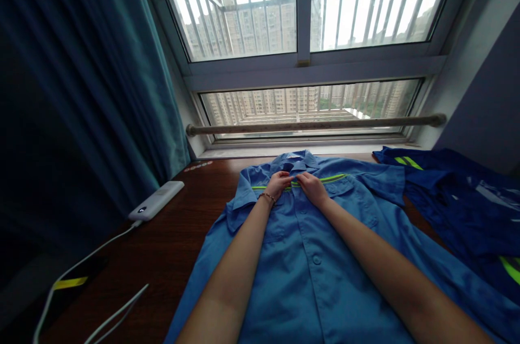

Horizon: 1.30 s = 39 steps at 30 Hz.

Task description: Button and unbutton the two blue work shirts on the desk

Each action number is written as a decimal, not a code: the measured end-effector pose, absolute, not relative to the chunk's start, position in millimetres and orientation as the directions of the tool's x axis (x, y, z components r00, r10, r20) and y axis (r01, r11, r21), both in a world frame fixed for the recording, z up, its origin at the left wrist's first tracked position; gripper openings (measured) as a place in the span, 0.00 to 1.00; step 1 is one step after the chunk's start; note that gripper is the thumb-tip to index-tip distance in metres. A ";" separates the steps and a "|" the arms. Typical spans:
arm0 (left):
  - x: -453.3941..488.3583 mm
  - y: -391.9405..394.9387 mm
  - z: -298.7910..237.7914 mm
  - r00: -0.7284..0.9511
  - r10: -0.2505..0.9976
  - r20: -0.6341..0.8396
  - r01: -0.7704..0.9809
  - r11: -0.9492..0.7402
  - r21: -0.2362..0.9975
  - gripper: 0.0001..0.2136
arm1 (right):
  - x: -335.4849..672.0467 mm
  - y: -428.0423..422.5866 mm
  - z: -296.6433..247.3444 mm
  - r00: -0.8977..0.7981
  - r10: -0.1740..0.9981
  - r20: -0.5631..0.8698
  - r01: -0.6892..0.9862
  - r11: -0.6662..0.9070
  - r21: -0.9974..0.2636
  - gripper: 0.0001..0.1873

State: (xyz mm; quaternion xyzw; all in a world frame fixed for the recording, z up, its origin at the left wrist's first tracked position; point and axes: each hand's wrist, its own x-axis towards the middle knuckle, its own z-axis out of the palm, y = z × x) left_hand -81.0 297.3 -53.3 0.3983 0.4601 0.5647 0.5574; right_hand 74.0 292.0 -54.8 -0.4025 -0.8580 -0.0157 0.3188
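Note:
A light blue work shirt (280,273) with a yellow-green stripe across the chest lies face up, its collar (294,161) toward the window. My left hand (278,182), with a bracelet at the wrist, pinches the front placket just below the collar. Close beside it, my right hand (311,186) grips the placket's other edge, fingertips almost meeting the left ones. Whatever small part sits between the fingertips is hidden. Lower on the front, a button (316,259) shows on the placket.
A dark blue garment (459,208) with yellow-green strips lies at the right. To the left, a white power bank (157,200) with a white cable (93,253) rests on the brown wooden table (195,214). A blue curtain (122,62) hangs left; a rail (317,126) crosses the window.

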 end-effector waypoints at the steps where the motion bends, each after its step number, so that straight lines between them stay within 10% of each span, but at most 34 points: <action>1: -81.2 297.2 -53.7 -0.056 0.997 -0.059 -0.263 0.042 0.964 0.17 | 74.1 291.4 -54.4 -0.475 0.682 0.556 0.706 0.672 -0.223 0.10; 39: -82.6 300.2 -63.9 -0.014 0.992 0.124 -0.099 -0.125 0.987 0.18 | 68.7 283.5 -44.9 -0.557 0.633 0.538 0.751 0.660 0.002 0.09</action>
